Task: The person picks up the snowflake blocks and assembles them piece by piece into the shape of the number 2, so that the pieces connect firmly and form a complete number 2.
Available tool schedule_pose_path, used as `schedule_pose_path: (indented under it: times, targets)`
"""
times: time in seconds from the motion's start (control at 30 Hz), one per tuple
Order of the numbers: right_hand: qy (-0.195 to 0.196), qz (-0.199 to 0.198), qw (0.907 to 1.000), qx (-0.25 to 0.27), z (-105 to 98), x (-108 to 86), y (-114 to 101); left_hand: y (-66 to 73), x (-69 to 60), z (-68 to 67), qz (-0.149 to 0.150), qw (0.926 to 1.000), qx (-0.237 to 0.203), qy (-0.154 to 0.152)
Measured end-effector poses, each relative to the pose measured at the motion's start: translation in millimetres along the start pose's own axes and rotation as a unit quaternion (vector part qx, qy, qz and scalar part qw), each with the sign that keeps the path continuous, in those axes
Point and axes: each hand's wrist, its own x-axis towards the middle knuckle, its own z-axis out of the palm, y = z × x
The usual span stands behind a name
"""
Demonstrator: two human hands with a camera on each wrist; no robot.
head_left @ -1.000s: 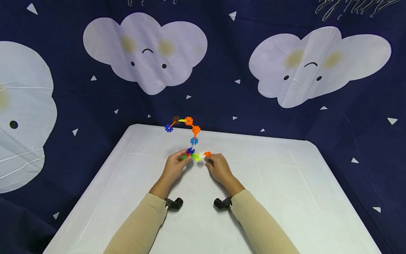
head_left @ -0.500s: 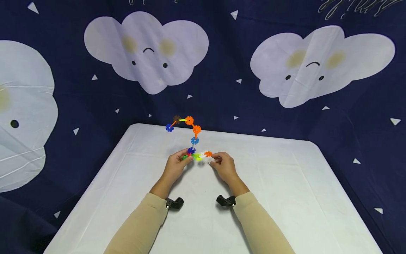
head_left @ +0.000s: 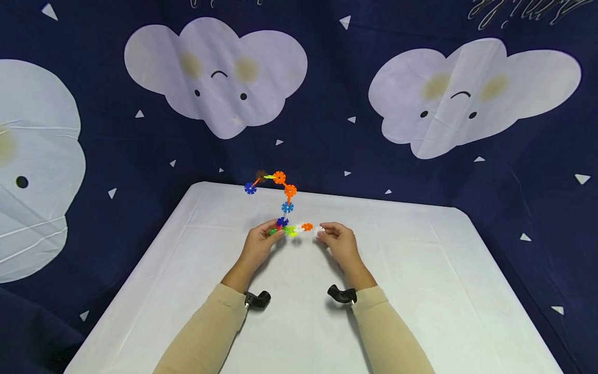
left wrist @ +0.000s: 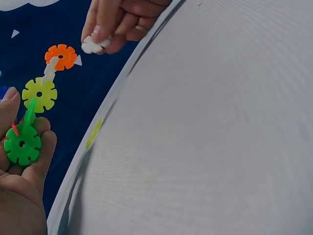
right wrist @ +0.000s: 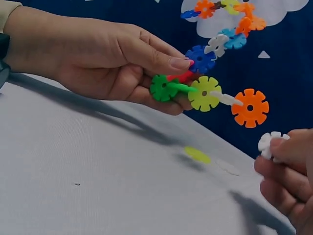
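Note:
My left hand point(head_left: 258, 243) grips a chain of interlocking plastic snowflake discs near its bend, around a green disc point(right wrist: 163, 88), a red one and a dark blue disc point(right wrist: 200, 59). From there one branch rises and arches left to a blue disc point(head_left: 250, 188). The other branch reaches right through a yellow-green disc point(right wrist: 205, 94) and a white one to an orange end disc point(right wrist: 250, 108). My right hand point(head_left: 343, 245) pinches a loose white snowflake disc point(right wrist: 272, 145) between thumb and fingers. A small gap separates it from the orange disc.
A white-covered table point(head_left: 299, 311) lies below both hands. On it, under the chain, are a yellow disc point(right wrist: 198, 154) and a white disc point(right wrist: 228, 167). A dark blue cloth with clouds point(head_left: 215, 78) hangs behind the table's far edge.
My right hand has drawn away to the right from the orange end disc, and the white disc in its fingers now shows clearly. The left hand and chain stay almost still.

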Motion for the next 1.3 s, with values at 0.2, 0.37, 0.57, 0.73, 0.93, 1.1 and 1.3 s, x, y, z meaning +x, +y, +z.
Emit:
schedule_pose_path:
  times: [0.2,0.37,0.57,0.73,0.93,1.1,1.3]
  targets:
    - [-0.008,-0.008,0.9971,0.075,-1.5,-0.6,-4.5,-0.5,-0.1,0.1,0.004,1.0,-0.001,-0.006]
    - [-0.007,-0.011,0.9957,0.091,-2.0,-0.8,-7.0,0.4,-1.0,0.2,0.006,0.9999,-0.003,-0.009]
    - [0.011,-0.012,0.9941,0.107,-0.1,-2.7,-9.5,1.1,-1.6,1.5,0.012,0.9997,0.013,-0.014]
    - [0.019,0.005,0.9923,0.123,2.5,-3.1,-9.8,1.2,-2.3,2.5,0.016,0.9994,0.026,-0.016]
    - [0.022,0.017,0.9918,0.125,2.8,-4.1,-9.6,2.9,-3.1,3.1,0.017,0.9995,0.02,-0.016]
    - [0.012,0.016,0.9919,0.125,3.8,-3.9,-8.9,3.3,-3.8,3.2,0.018,0.9993,0.028,-0.019]
    - [0.011,0.018,0.9917,0.127,4.7,-4.1,-8.8,4.0,-5.0,3.8,0.024,0.9987,0.036,-0.025]
